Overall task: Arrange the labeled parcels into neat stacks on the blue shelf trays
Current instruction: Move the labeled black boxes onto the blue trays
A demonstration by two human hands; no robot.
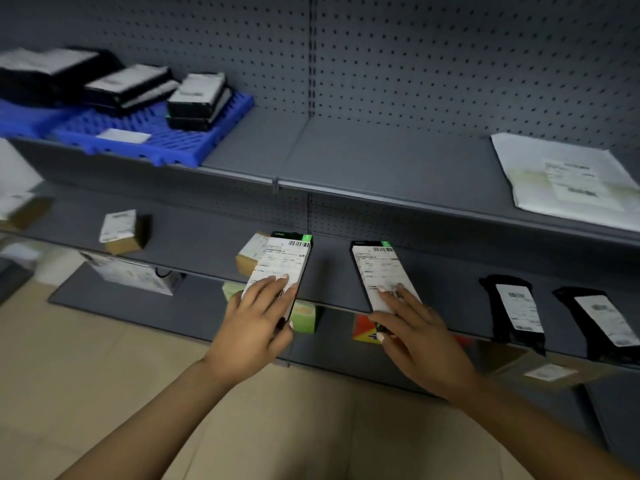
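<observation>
- On the upper shelf, at its left end, the blue tray (194,147) already carried three low stacks of dark labeled parcels (195,98), set side by side along its back; its front strip was mostly bare apart from one small white slip.
- The left hand (258,323) gripped a flat black parcel (282,265) with a white label, fingers lying over the label's lower end and the thumb seemingly tucked under the edge.
- The right hand (412,332) held a second black parcel (379,271) of the same kind, fingers spread across the label; whether the thumb clamped beneath could not be told.
- Both parcels sat over the front of the middle shelf, well apart from the tray.
- Two more black pouches (519,306) lay on that shelf to the right, and a white mailer (568,178) rested on the upper shelf's right end.
- By my judgement the job was partly done: some stacks built, several parcels left to carry over.
</observation>
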